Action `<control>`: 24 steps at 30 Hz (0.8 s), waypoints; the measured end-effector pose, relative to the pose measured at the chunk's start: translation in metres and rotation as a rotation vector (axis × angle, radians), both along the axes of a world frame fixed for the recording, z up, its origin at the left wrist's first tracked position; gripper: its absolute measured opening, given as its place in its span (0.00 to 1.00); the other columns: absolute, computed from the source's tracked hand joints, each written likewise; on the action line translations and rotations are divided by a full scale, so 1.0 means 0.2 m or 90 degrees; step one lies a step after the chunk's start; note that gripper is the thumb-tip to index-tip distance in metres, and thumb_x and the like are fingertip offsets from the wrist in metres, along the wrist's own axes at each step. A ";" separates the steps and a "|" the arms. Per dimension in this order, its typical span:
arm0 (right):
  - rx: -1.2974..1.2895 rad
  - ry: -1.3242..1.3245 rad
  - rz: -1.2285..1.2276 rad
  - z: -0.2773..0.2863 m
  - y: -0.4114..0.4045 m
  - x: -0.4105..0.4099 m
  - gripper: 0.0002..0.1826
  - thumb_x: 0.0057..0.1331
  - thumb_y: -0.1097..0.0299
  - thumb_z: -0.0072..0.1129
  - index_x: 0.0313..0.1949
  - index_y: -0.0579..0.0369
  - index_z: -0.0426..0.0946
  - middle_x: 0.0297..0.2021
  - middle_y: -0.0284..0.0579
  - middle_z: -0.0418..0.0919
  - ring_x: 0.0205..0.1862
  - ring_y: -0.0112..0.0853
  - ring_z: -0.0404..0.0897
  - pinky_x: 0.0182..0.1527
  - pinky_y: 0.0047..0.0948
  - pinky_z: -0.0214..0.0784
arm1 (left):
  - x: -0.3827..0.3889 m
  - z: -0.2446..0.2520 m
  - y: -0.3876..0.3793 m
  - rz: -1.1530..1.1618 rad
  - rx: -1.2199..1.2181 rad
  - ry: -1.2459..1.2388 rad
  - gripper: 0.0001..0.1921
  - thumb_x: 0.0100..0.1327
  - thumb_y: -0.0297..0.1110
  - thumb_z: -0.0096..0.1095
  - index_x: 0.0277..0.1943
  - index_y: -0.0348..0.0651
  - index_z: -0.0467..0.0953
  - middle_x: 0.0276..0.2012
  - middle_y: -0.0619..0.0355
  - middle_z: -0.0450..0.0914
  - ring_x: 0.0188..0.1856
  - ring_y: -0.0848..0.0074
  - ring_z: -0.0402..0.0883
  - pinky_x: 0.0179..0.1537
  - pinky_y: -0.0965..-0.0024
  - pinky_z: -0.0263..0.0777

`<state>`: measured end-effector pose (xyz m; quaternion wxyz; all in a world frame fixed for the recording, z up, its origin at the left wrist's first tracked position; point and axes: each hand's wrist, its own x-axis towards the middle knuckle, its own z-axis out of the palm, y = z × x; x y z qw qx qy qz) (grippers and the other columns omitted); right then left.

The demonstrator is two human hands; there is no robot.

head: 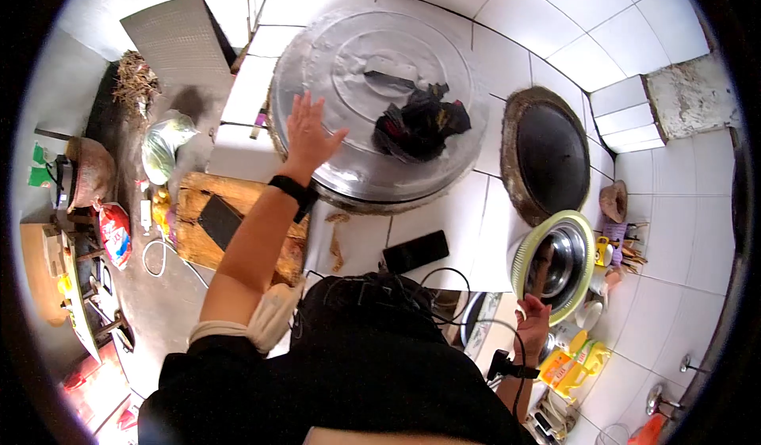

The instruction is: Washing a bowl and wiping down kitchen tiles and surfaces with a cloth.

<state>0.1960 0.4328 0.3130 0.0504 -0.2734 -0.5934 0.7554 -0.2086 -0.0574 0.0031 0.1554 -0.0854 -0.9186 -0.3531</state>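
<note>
My left hand (308, 138) is spread, fingers apart, over the left part of a large round metal lid (362, 40); whether it touches the lid I cannot tell. A crumpled dark cloth (419, 125) lies on the lid, beside its handle. On the right, my right hand (534, 320) grips the near rim of a light-green plastic basket (588, 254), which has a shiny metal bowl (563, 266) inside it. Something long and brown shows within the bowl; what it is I cannot tell.
A black phone (416, 251) lies on the white tiled counter (351, 231), near a dark cable. A cleaver (220, 220) rests on a wooden chopping board (196, 201) at left. Behind the basket is a round dark lid (553, 147). Yellow bottles (576, 364) stand at the right.
</note>
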 end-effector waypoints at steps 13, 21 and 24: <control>0.565 0.019 0.457 0.61 0.57 -0.85 0.19 0.80 0.55 0.59 0.49 0.60 0.86 0.49 0.44 0.88 0.53 0.33 0.84 0.60 0.34 0.74 | -0.03 0.06 0.12 0.015 -0.131 -0.108 0.48 0.63 0.62 0.75 0.80 0.45 0.66 0.86 0.46 0.51 0.88 0.51 0.43 0.83 0.38 0.43; 0.808 0.096 0.836 -0.16 -0.44 -2.11 0.35 0.80 0.50 0.59 0.78 0.56 0.67 0.75 0.61 0.69 0.78 0.51 0.67 0.79 0.47 0.59 | 0.07 0.07 0.05 0.029 -0.122 -0.085 0.47 0.65 0.60 0.74 0.80 0.44 0.67 0.86 0.46 0.53 0.87 0.51 0.43 0.83 0.39 0.43; 1.032 0.081 0.723 -0.57 -0.76 -2.03 0.48 0.70 0.29 0.61 0.82 0.41 0.63 0.83 0.68 0.51 0.80 0.75 0.52 0.78 0.70 0.50 | 0.06 0.13 0.21 0.058 -0.131 -0.075 0.46 0.65 0.61 0.74 0.78 0.44 0.69 0.85 0.47 0.53 0.88 0.51 0.43 0.83 0.39 0.43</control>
